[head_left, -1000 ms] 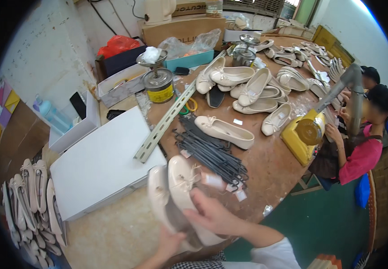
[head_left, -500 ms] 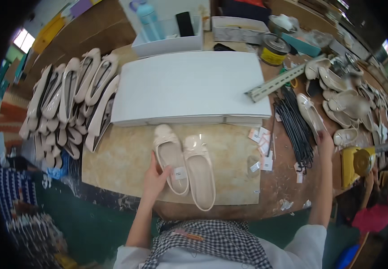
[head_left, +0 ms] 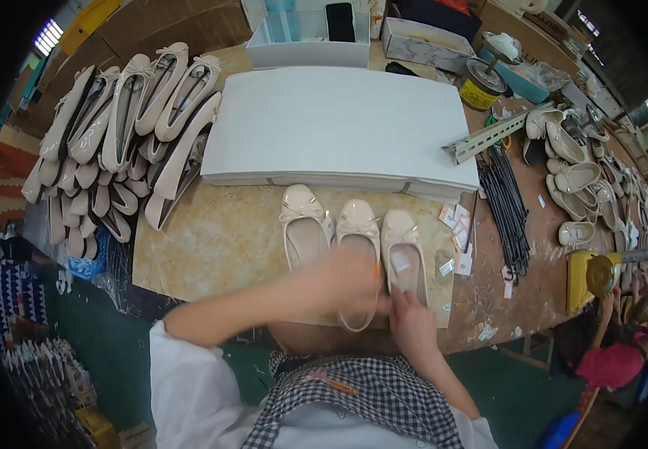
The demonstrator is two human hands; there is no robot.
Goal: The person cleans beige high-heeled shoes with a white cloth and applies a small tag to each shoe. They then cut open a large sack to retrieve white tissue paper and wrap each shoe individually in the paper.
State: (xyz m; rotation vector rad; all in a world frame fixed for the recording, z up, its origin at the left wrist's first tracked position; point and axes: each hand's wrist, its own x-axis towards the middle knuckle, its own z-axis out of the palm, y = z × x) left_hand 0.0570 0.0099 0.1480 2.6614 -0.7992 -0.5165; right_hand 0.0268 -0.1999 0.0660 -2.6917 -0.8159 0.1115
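Note:
Three beige ballet flats with bows stand side by side on a marbled mat (head_left: 189,254), toes pointing away from me. My right hand (head_left: 414,325) grips the heel end of the right flat (head_left: 402,230), which has a small white tag (head_left: 401,260) inside. My left hand (head_left: 342,280), smeared by motion, passes over the middle flat (head_left: 357,217) and hides part of it. Its forearm crosses in from the left, covering the rear of the left flat (head_left: 305,224). Whether the left fingers hold anything cannot be made out.
A large white stack of sheets (head_left: 339,123) lies behind the flats, a metal angle bar (head_left: 488,137) on its right corner. Piled flats (head_left: 125,123) stand left; more (head_left: 578,177) lie right. Black strips (head_left: 505,217) and paper tags (head_left: 460,228) lie between. A co-worker (head_left: 608,363) sits at far right.
My right hand has come back from the shoes on the right, and a third flat now stands on the mat. My left hand has left the left flat and swung rightward. The view has shifted.

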